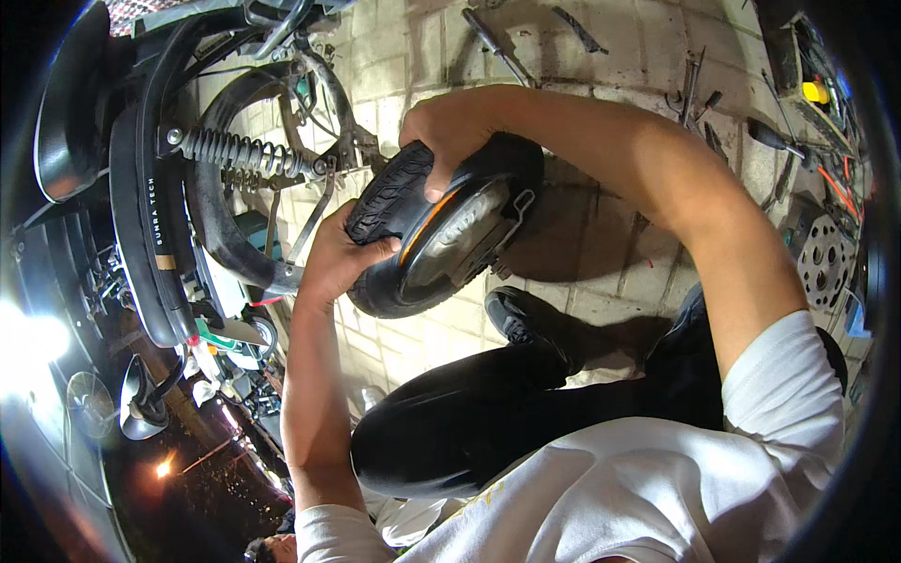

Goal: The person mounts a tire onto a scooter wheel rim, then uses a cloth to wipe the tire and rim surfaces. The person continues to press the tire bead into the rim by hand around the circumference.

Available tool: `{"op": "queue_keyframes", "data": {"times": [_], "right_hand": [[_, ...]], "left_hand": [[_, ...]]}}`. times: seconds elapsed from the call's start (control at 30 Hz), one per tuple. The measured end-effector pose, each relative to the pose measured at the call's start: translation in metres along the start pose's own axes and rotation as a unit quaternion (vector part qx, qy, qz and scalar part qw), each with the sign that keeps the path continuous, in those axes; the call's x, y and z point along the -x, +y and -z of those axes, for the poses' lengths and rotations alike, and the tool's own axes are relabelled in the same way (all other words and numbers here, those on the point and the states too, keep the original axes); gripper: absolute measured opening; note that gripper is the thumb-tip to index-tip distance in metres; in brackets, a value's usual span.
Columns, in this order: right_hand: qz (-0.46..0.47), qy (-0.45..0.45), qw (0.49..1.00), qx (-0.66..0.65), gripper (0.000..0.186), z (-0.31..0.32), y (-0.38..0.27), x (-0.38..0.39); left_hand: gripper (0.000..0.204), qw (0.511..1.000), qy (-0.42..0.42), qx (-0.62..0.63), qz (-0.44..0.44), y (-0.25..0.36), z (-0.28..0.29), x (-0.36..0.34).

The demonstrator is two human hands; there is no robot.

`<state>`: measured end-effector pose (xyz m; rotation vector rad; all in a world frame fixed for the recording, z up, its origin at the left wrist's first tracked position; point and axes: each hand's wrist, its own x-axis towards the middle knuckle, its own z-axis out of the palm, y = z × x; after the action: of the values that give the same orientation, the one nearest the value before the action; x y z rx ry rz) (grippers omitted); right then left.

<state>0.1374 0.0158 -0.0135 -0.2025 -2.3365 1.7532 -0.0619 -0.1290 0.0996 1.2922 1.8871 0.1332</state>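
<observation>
A scooter wheel (465, 239) with a black treaded tyre (380, 197), a grey metal hub and an orange stripe along its rim is tilted up in front of me. At its near left edge, my left hand (343, 253) grips the tyre, the thumb laid over the sidewall. My right hand (450, 136) reaches round the far side and clasps the tyre's top, its thumb pointing down toward the rim. The other fingers of both hands are partly hidden behind the tyre. Just left of the wheel is a scooter's coil-spring shock absorber (249, 153).
The scooter's black bodywork (141, 235) and curved black mudguard (225, 244) fill the left side, with a mirror (143, 399) below. Tools (497, 45) lie on the paved floor (394, 47). To the right are a perforated metal disc (826, 258) and a toolbox (798, 84). My shoe (516, 314) is near the wheel.
</observation>
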Motion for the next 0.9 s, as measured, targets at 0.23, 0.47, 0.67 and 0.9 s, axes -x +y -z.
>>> {"op": "queue_keyframes", "data": {"times": [0.23,0.47,0.67,0.9], "right_hand": [[0.017,0.074,0.997,0.034,0.072,-0.011,0.024,-0.007],[-0.101,0.135,0.976,-0.139,0.078,-0.027,0.079,0.052],[-0.085,0.110,0.974,-0.179,0.076,-0.032,0.102,0.017],[-0.066,0.132,0.989,0.023,0.079,-0.032,0.030,0.034]], "left_hand": [[0.043,0.993,0.102,-0.040,-0.032,-0.012,-0.014,0.010],[0.047,0.995,0.091,-0.027,-0.039,-0.022,-0.009,0.017],[0.040,0.994,0.099,0.027,0.027,-0.029,-0.004,0.021],[0.051,0.982,0.183,-0.045,-0.011,-0.059,-0.010,0.066]]}}
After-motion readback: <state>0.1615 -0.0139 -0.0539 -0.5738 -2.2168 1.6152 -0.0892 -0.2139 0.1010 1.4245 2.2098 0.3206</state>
